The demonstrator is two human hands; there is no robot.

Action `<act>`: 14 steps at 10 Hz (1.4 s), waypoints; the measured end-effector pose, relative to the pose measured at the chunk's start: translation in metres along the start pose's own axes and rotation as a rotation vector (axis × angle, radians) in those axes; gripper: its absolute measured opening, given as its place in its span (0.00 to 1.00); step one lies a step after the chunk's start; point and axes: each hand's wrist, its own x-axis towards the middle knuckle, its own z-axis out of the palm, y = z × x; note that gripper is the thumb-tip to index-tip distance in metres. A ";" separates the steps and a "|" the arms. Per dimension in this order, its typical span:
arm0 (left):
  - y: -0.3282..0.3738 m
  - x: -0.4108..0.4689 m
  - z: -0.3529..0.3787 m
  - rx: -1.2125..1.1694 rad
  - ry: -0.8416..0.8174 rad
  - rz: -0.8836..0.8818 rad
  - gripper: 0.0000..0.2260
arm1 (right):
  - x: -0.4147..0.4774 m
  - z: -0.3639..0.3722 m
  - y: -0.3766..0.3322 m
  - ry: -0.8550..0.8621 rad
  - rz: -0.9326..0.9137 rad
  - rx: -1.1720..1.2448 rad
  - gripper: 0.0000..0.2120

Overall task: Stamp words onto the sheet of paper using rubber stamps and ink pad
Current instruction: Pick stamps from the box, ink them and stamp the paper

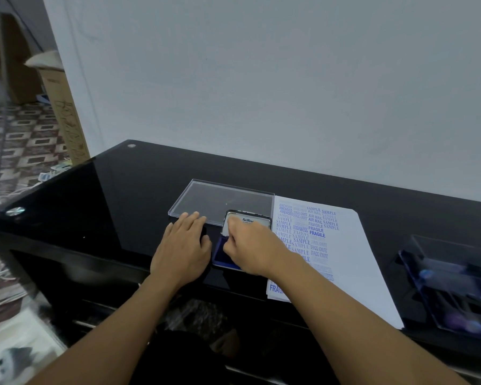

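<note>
An open ink pad (224, 252) with a blue pad and a raised white lid lies on the black glass table, left of the sheet of paper (353, 262). The sheet carries several blue stamped words such as SAMPLE, FRAGILE and FAX OUT. My right hand (250, 245) hovers over the blue pad with curled fingers that pinch a small stamp, which is mostly hidden. My left hand (184, 245) lies flat with straight fingers on the table beside the ink pad, covering something dark.
A clear plastic lid (206, 198) lies flat behind the ink pad. A clear tray (453, 287) of stamps stands at the table's right end, blurred. The table edge (67, 173) drops off at the left to a patterned floor with cardboard boxes.
</note>
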 end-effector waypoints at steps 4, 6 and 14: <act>0.000 0.000 0.000 0.014 -0.004 0.005 0.23 | 0.002 -0.001 0.001 -0.005 0.013 0.031 0.07; 0.000 0.000 0.000 0.011 -0.004 0.009 0.23 | -0.003 0.000 -0.001 0.035 -0.024 -0.015 0.07; -0.003 0.002 0.001 -0.002 -0.017 0.000 0.24 | 0.005 0.001 0.002 0.001 0.020 0.053 0.07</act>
